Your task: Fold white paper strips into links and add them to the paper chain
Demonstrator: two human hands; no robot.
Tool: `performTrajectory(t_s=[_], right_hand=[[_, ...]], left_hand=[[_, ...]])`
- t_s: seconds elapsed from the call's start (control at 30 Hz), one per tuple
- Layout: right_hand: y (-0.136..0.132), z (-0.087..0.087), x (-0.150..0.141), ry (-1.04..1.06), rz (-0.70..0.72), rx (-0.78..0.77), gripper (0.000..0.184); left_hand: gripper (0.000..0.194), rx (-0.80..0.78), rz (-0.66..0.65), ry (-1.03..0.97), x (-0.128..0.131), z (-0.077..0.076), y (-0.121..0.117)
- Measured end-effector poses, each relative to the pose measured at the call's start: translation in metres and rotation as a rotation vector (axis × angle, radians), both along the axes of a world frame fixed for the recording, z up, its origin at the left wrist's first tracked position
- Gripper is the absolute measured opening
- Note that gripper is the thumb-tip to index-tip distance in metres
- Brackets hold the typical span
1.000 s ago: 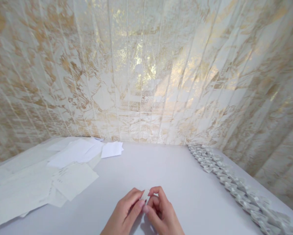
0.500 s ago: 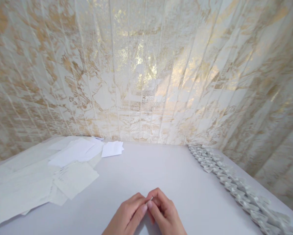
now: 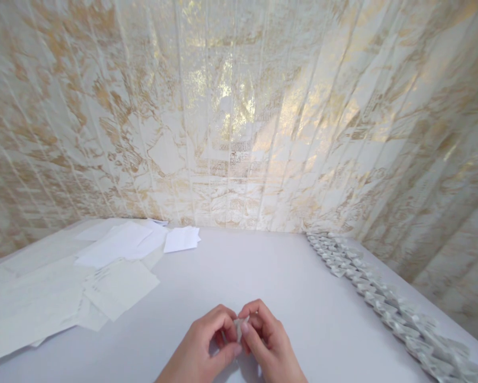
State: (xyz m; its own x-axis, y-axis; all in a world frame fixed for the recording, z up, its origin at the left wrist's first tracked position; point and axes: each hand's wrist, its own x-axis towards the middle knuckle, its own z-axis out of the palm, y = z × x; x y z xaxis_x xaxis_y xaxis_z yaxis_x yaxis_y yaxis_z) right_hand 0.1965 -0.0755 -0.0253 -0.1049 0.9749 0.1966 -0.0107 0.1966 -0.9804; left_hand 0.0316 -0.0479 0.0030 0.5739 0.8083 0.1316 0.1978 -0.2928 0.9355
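Observation:
Near the front edge of the view, a small folded piece of white paper (image 3: 239, 329) sits between my two hands, partly hidden by the fingers. My left hand (image 3: 207, 340) pinches its left side, thumb below and fingers curled above. On the other side my right hand (image 3: 265, 338) grips it between thumb and forefinger, the other fingers bent behind. Both hands are just above the white table (image 3: 247, 271), and a shadow falls beneath them.
Loose sheets of paper (image 3: 31, 298) overlap across the left side. A little stack of white paper slips (image 3: 181, 239) lies at the back. Rows of small folded paper pieces (image 3: 377, 298) run along the right. Behind the table hangs a gold-patterned curtain (image 3: 231, 117).
My left fingers have lifted and spread a little from the thumb, so more of the folded paper shows. The right hand keeps its pinch. The view has shifted slightly.

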Motion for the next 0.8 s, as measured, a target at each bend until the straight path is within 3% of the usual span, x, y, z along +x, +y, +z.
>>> performTrajectory(t_s=[0.5,0.8], right_hand=[[-0.001,-0.002,0.002,-0.047,-0.002,0.047,0.044],[-0.003,0.006,0.001,-0.016,-0.027,0.004,0.049]], left_hand=[[0.021,-0.229,-0.067,-0.176,0.001,0.002,-0.001],[0.032,-0.307,-0.103,-0.285,-0.001,-0.008,0.006]])
